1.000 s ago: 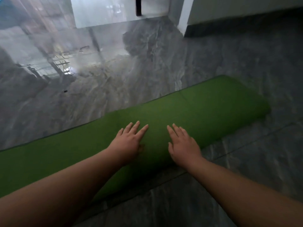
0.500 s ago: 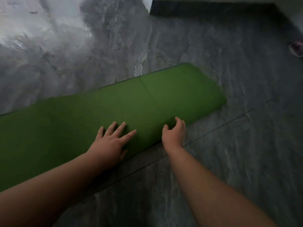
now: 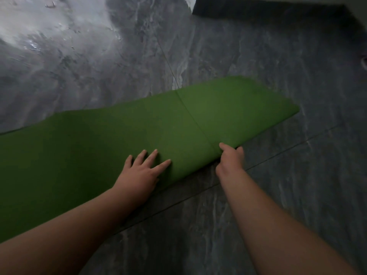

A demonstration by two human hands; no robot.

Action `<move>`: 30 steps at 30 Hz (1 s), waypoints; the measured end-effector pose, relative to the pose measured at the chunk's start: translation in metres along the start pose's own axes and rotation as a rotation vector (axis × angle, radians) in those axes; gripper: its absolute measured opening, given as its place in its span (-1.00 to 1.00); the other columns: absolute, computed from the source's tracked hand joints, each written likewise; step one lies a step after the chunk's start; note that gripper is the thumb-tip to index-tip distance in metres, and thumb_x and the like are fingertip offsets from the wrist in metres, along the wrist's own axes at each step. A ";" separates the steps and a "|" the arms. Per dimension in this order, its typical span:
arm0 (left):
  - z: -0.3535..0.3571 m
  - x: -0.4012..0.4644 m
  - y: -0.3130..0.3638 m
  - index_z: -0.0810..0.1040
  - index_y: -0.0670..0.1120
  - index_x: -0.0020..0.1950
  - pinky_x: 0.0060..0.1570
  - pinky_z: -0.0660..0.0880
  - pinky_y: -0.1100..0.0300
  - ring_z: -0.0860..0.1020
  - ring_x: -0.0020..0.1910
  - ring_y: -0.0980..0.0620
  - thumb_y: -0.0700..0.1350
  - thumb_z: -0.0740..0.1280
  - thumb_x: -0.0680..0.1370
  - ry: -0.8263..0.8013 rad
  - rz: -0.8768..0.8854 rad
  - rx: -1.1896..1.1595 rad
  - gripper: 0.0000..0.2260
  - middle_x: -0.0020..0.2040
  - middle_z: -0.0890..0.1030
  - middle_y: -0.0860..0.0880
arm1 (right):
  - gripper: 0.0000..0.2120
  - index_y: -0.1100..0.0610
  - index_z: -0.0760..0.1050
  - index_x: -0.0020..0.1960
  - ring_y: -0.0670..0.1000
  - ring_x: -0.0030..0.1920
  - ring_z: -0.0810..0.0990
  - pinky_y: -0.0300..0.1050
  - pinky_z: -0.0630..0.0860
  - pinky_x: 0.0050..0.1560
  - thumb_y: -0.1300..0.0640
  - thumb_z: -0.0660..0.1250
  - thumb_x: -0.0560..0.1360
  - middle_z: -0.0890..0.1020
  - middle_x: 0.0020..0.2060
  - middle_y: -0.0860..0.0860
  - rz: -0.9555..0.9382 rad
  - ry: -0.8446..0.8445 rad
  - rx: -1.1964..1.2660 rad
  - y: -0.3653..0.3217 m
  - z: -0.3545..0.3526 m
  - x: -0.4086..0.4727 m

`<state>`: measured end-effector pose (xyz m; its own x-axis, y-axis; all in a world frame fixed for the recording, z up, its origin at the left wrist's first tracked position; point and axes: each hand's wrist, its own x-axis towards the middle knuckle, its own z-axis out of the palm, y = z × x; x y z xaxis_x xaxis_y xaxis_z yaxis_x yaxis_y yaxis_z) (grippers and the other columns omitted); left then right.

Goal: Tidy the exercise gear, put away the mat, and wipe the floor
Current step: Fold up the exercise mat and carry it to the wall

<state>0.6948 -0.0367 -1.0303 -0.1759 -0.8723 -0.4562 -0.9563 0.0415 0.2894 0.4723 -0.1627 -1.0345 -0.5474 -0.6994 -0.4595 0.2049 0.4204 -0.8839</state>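
Note:
A green exercise mat [image 3: 119,139] lies rolled into a long, flattened tube across the grey marble floor, running from the left edge to its right end near the middle right. My left hand [image 3: 142,171] rests flat on top of the roll with fingers spread. My right hand [image 3: 230,158] curls over the near edge of the roll beside a seam line, thumb on top and fingers tucked under, gripping the mat.
Glossy grey marble floor [image 3: 258,205] surrounds the mat, with tile joints running diagonally. A dark plinth or wall base [image 3: 258,10] sits at the top right. A small object [image 3: 364,62] shows at the far right edge. Bright reflections cover the top left.
My right hand went from lying flat on the roll to curling around its near edge. The view swung right and down; my left hand stays flat on the mat.

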 end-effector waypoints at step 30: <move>0.034 -0.142 -0.087 -0.09 0.07 0.62 0.56 -0.13 -0.11 -0.22 0.60 -0.12 0.10 0.11 0.63 -0.012 -0.127 -0.022 -0.38 0.63 -0.18 -0.05 | -0.17 0.06 -0.32 0.59 0.32 0.56 -0.12 0.23 0.07 0.52 0.23 0.14 0.52 -0.15 0.57 0.28 -0.779 -0.557 -1.872 0.058 -0.038 -0.097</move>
<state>0.7947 0.1006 -1.0195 -0.0567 -0.8639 -0.5005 -0.9657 -0.0798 0.2471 0.5065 -0.0487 -1.0379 0.2196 -0.8850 -0.4105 -0.9542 -0.2825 0.0984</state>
